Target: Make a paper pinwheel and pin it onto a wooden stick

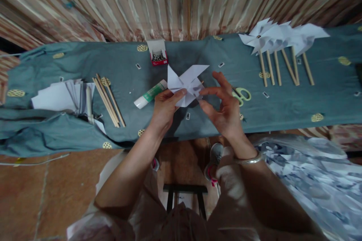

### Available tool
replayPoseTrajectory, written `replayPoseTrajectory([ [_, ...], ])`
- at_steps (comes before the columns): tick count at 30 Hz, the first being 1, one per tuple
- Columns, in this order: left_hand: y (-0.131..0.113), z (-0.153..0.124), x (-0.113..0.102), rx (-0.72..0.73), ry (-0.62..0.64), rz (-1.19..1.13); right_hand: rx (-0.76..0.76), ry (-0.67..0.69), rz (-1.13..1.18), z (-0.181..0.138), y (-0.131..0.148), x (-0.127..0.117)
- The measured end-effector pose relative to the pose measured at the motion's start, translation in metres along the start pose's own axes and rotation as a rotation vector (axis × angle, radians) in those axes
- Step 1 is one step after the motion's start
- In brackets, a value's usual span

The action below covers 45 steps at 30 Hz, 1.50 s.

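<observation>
A white paper pinwheel (189, 83) is held over the middle of the cloth-covered table. My left hand (166, 107) grips its lower left part, with the thumb on top and the other fingers underneath. My right hand (223, 107) is at the pinwheel's right side, fingers apart and curved, the thumb and forefinger close to a paper blade. Whether those fingertips touch the paper, I cannot tell. A green and white glue stick (151, 93) lies just left of my left hand. Scissors (243, 95) with pale green handles lie partly hidden behind my right hand.
Behind the pinwheel stands an open red box (158, 58) of small metal pins. Wooden sticks (107, 101) and a stack of white paper (58, 96) lie left on the table (203, 51). Several finished pinwheels (283, 37) lie right. A plastic bag of paper pieces (313, 180) is lower right.
</observation>
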State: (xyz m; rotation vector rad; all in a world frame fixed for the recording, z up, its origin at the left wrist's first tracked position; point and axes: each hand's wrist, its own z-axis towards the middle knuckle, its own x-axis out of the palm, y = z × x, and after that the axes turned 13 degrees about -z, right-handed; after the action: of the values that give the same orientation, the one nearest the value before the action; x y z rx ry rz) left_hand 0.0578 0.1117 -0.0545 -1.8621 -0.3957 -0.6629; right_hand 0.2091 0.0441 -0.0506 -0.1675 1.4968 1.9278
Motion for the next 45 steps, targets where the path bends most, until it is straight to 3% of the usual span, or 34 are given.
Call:
replayPoseTrajectory([
  [8, 0.004, -0.005, 0.006, 0.007, 0.018, -0.027, 0.000, -0.040, -0.034, -0.001, -0.010, 0.015],
  [25, 0.011, -0.007, 0.004, 0.014, 0.052, 0.034, 0.115, -0.094, -0.050, 0.000, -0.007, 0.019],
  [38, 0.015, -0.005, 0.003, 0.068, 0.080, 0.035, 0.127, -0.047, -0.088, 0.002, -0.006, 0.017],
  [45, 0.017, -0.005, 0.004, 0.090, 0.033, 0.064, 0.131, -0.059, -0.114, 0.001, -0.003, 0.019],
])
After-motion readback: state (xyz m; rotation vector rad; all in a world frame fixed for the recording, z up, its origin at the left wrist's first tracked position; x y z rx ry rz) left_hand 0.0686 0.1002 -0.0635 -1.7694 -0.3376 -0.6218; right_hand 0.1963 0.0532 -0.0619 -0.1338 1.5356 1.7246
